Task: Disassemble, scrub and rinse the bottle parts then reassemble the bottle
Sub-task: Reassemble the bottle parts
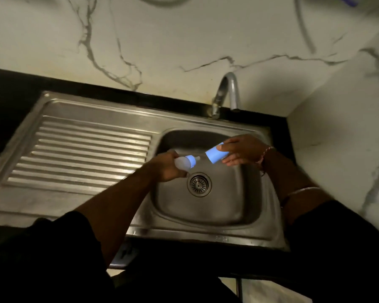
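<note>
Now bottle (184,164), cap (216,154), over sink (206,211)

Dim corner: veined marble walls (184,40), black counter (13,84).

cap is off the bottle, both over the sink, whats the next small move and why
Probably set the cap down in the sink to free the right hand. The left hand holds the bottle, whose blue collar and teat are still on, so unscrewing them likely comes next. The tap shows no water running, and no brush is in view.
</note>
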A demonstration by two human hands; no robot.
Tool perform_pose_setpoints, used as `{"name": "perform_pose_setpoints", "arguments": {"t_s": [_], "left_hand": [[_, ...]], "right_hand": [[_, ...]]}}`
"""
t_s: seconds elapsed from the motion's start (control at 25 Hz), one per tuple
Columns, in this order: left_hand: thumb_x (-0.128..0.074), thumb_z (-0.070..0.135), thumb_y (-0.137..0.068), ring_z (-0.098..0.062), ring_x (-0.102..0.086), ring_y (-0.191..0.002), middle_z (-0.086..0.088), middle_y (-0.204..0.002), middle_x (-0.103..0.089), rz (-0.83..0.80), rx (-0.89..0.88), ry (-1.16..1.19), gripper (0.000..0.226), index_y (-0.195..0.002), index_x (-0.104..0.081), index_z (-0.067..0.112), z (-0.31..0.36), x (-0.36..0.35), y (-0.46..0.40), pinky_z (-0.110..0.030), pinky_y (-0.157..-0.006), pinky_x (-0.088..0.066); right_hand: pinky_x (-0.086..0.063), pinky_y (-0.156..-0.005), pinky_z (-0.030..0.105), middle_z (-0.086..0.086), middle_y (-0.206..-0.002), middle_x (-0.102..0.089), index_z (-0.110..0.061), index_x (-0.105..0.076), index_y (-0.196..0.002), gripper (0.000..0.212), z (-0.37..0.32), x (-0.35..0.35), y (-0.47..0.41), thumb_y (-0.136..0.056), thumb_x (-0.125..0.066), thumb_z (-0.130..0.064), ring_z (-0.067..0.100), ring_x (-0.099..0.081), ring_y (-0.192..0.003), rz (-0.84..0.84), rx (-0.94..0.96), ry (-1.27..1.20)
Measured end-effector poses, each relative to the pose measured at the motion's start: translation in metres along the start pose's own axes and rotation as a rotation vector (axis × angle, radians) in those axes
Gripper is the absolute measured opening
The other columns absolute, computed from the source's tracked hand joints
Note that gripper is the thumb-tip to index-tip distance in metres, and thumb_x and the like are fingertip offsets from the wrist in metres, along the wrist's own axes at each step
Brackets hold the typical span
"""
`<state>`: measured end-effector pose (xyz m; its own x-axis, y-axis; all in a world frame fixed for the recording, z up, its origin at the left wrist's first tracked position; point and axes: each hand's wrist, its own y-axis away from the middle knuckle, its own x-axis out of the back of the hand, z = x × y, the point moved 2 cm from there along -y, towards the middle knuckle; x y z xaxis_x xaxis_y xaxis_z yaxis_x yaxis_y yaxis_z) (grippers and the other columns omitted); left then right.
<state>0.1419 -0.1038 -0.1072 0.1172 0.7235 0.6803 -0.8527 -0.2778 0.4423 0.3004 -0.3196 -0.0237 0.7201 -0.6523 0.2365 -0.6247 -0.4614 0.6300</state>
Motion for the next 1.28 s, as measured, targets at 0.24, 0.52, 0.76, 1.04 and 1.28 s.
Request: {"name": "perform_pose_setpoints", "arguments": {"t_s": [0.24, 0.52, 0.76, 1.04, 1.28], "left_hand": [[-0.085, 0.065, -0.061, -0.016, -0.066, -0.101, 0.006, -0.113, -0.068, 0.019, 0.006, -0.053, 0.072, -0.120, -0.063, 0.030, 0.012, -0.021, -0.008, -0.035, -0.089, -0.057], [-0.089, 0.059, -0.062, -0.014, -0.067, -0.096, 0.007, -0.110, -0.069, 0.015, 0.009, 0.008, 0.069, -0.118, -0.066, 0.027, 0.025, -0.029, -0.010, -0.028, -0.081, -0.054], [-0.087, 0.066, -0.060, -0.009, -0.067, -0.095, 0.009, -0.111, -0.071, 0.044, 0.015, 0.106, 0.075, -0.120, -0.068, 0.025, 0.028, -0.032, -0.009, -0.022, -0.078, -0.049], [-0.089, 0.051, -0.072, -0.011, -0.064, -0.094, 0.007, -0.108, -0.068, 0.042, 0.014, 0.130, 0.061, -0.120, -0.066, 0.022, 0.027, -0.035, -0.001, -0.022, -0.078, -0.045], [-0.089, 0.041, -0.077, -0.012, -0.064, -0.093, 0.005, -0.106, -0.067, 0.035, -0.054, 0.101, 0.053, -0.118, -0.066, 0.018, 0.025, -0.035, -0.003, -0.015, -0.069, -0.041]], "right_hand": [[-0.062, -0.071, 0.042, 0.000, -0.091, -0.075, -0.020, -0.073, -0.091, 0.031, 0.123, 0.012, 0.010, -0.073, -0.072, -0.045, 0.022, -0.072, -0.075, 0.225, 0.153, 0.699], [-0.060, -0.064, 0.033, 0.003, -0.077, -0.075, -0.014, -0.073, -0.101, 0.022, 0.010, 0.047, 0.000, -0.082, -0.082, -0.023, 0.017, -0.072, -0.065, 0.095, 0.224, 0.302], [-0.060, -0.071, 0.041, 0.003, -0.075, -0.070, -0.019, -0.070, -0.074, 0.017, 0.122, 0.008, 0.004, -0.073, -0.082, -0.031, 0.023, -0.070, -0.072, 0.113, 0.125, 0.631], [-0.059, -0.076, 0.040, 0.010, -0.089, -0.074, -0.014, -0.072, -0.106, 0.021, 0.046, 0.036, 0.005, -0.086, -0.079, -0.020, 0.026, -0.073, -0.077, 0.062, 0.128, -0.122], [-0.061, -0.070, 0.050, 0.014, -0.078, -0.068, 0.000, -0.070, -0.095, 0.020, 0.138, -0.003, -0.001, -0.081, -0.082, -0.008, 0.028, -0.067, -0.063, 0.305, 0.031, 0.134]]}}
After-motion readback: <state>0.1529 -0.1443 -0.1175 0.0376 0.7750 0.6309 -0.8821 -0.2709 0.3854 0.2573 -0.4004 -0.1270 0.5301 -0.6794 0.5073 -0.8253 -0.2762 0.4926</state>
